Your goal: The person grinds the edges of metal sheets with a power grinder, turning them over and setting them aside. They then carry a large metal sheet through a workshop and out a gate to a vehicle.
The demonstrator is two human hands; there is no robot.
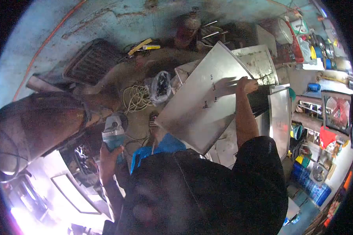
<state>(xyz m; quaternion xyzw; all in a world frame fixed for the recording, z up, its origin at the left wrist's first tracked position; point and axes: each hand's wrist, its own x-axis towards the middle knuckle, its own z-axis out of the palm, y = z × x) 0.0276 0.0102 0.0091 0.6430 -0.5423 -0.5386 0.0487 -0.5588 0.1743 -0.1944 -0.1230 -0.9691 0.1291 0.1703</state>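
Note:
My right hand (245,85) grips the far edge of a large shiny metal sheet (200,105), holding it tilted above the floor; small dark marks run down its middle. My left hand (108,154) is closed around the body of an angle grinder (114,131), held low at the left with its disc end pointing away from me. My dark shirt fills the bottom middle of the view.
More metal sheets (280,115) lean at the right beside a stainless box (259,62). A coil of pale cable (136,98) and a plastic bag (161,86) lie on the floor. A large rusty drum (31,125) sits left. Cluttered shelves (321,117) line the right.

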